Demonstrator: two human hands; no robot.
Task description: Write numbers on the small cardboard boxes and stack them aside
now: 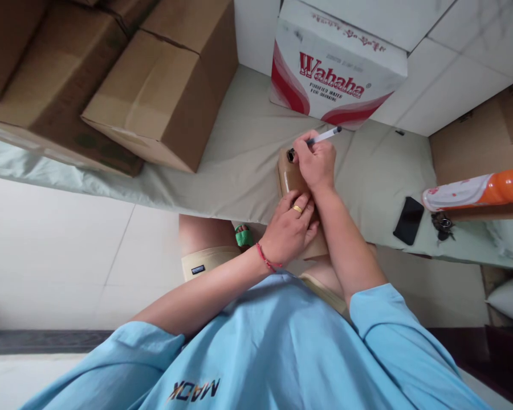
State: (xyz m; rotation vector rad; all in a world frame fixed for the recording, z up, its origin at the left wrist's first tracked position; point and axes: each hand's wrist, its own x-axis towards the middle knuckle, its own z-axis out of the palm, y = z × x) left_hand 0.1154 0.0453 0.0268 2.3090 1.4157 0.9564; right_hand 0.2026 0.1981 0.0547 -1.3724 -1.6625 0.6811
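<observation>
A pen point(324, 136) with a pale barrel and dark end is held in my right hand point(316, 165), its fingers closed around it. Under that hand lies a small brown taped parcel point(289, 179), with a black mark at its far end close to my fingers. My left hand point(288, 225) rests palm down across the parcel's middle, fingers slightly bent and lying on top. It wears a gold ring and a red string bracelet. The pen's tip is hidden behind my right fingers.
Brown cartons point(154, 97) stand at the left on the cloth-covered surface point(243, 165). A white and red water carton point(337, 74) is at the back. On the right are a black phone point(409, 221), keys point(443, 225) and an orange and white tube-shaped pack point(479, 191).
</observation>
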